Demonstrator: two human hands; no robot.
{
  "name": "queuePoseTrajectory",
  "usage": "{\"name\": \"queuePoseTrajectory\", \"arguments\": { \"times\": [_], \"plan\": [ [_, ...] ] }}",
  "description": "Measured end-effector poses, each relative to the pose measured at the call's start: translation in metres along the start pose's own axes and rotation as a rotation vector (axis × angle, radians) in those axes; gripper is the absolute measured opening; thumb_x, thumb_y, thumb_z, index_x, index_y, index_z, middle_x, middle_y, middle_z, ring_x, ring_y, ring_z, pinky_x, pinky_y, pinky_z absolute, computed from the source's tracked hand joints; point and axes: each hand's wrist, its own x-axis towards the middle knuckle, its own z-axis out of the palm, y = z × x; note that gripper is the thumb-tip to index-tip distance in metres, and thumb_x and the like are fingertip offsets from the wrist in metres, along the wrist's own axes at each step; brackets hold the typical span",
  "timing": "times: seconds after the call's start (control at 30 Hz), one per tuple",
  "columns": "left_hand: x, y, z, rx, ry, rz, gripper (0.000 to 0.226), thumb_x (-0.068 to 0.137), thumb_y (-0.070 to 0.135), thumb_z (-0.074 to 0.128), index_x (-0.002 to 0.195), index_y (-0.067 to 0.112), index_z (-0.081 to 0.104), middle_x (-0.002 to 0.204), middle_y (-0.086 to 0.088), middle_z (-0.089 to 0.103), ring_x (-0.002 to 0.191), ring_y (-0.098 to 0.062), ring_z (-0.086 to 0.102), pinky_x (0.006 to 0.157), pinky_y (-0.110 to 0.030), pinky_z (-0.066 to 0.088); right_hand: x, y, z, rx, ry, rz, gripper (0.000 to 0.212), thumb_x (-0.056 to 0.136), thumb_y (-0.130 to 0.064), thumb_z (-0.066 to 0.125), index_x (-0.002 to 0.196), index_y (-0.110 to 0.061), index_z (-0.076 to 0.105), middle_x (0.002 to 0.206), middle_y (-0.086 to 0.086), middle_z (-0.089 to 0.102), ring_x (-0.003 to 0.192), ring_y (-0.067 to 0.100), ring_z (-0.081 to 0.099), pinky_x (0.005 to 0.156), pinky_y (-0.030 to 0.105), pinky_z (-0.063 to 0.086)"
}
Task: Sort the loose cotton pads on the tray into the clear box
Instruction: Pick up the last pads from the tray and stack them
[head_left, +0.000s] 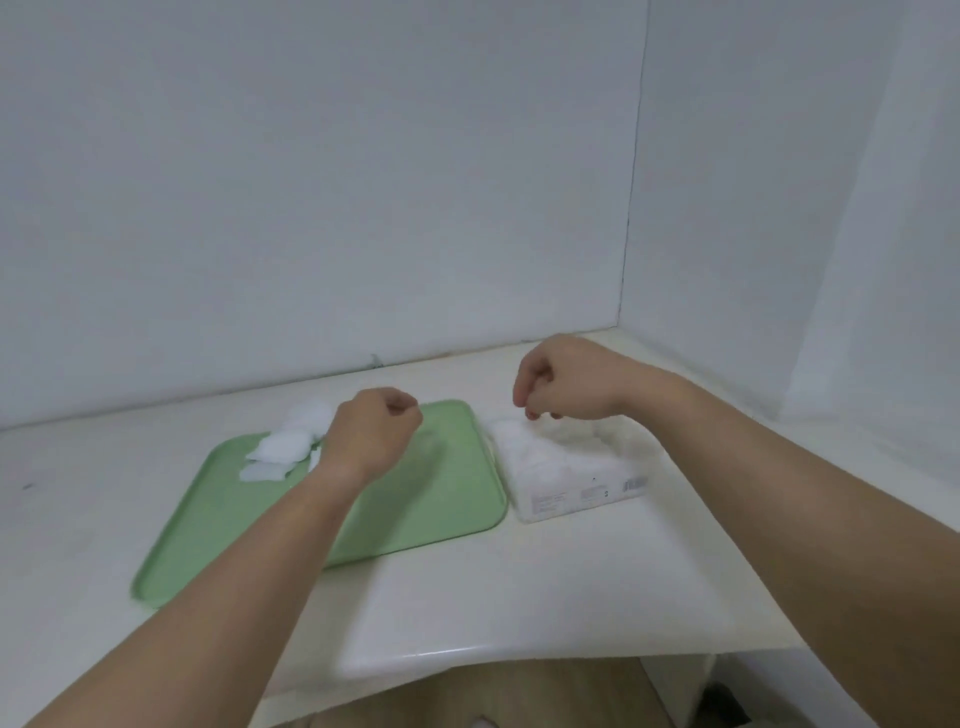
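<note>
A pile of white cotton pads (283, 448) lies on the far left corner of the green tray (441, 499). My left hand (374, 431) hovers over the tray just right of the pile, fingers curled into a fist with no pad visible in it. The clear box (576, 480) stands against the tray's right edge and holds several white pads. My right hand (561, 382) hangs above the box's far end, its fingers loosely curled and pointing down, fingertips just over the pads inside, with nothing seen between them.
Tray and box sit on a white counter (519, 587) whose front edge runs near the bottom of the view. White walls close it off behind and on the right, meeting in a corner beyond the box.
</note>
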Motion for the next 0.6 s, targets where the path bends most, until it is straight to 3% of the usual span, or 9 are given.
{"name": "queuePoseTrajectory", "arguments": {
  "times": [0.13, 0.3, 0.37, 0.53, 0.6],
  "plan": [
    [-0.013, -0.055, -0.033, 0.036, -0.055, -0.108, 0.04, 0.094, 0.027, 0.066, 0.132, 0.014, 0.065, 0.13, -0.003, 0.067, 0.121, -0.02, 0.061, 0.095, -0.024, 0.04, 0.023, -0.053, 0.052, 0.15, -0.09, -0.115, 0.017, 0.087, -0.009, 0.058, 0.084, -0.02, 0.071, 0.075, -0.008, 0.072, 0.059, 0.006, 0.061, 0.061, 0.019, 0.048],
    [-0.02, -0.109, -0.067, 0.055, -0.026, -0.178, 0.03, 0.093, 0.019, 0.064, 0.123, 0.014, 0.066, 0.118, -0.002, 0.068, 0.109, -0.02, 0.062, 0.089, -0.025, 0.041, 0.061, -0.092, 0.116, 0.197, -0.116, -0.13, 0.025, 0.085, -0.003, 0.054, 0.085, -0.023, 0.069, 0.088, 0.0, 0.072, 0.064, 0.009, 0.06, 0.061, 0.021, 0.047],
    [-0.021, -0.124, -0.075, 0.087, -0.039, -0.208, 0.033, 0.094, 0.018, 0.063, 0.127, 0.013, 0.064, 0.121, -0.005, 0.067, 0.104, -0.02, 0.061, 0.089, -0.025, 0.042, 0.076, -0.096, 0.138, 0.167, -0.094, -0.114, 0.026, 0.086, -0.002, 0.054, 0.088, -0.025, 0.068, 0.09, -0.002, 0.068, 0.072, 0.01, 0.06, 0.068, 0.021, 0.046],
    [-0.016, -0.147, -0.081, 0.138, -0.082, -0.249, 0.051, 0.093, 0.016, 0.064, 0.142, 0.013, 0.053, 0.137, -0.008, 0.061, 0.123, -0.025, 0.059, 0.105, -0.03, 0.042, 0.11, -0.096, 0.18, 0.124, 0.003, -0.028, 0.031, 0.085, -0.003, 0.053, 0.102, -0.024, 0.067, 0.113, 0.0, 0.066, 0.107, 0.019, 0.062, 0.096, 0.03, 0.049],
    [-0.009, -0.152, -0.08, 0.144, -0.057, -0.247, 0.047, 0.091, 0.015, 0.066, 0.137, 0.015, 0.055, 0.125, -0.004, 0.064, 0.11, -0.024, 0.062, 0.099, -0.032, 0.048, 0.12, -0.095, 0.187, 0.134, 0.028, -0.015, 0.033, 0.085, -0.003, 0.056, 0.11, -0.02, 0.068, 0.118, 0.002, 0.064, 0.112, 0.02, 0.06, 0.098, 0.03, 0.047]
  ]
}}
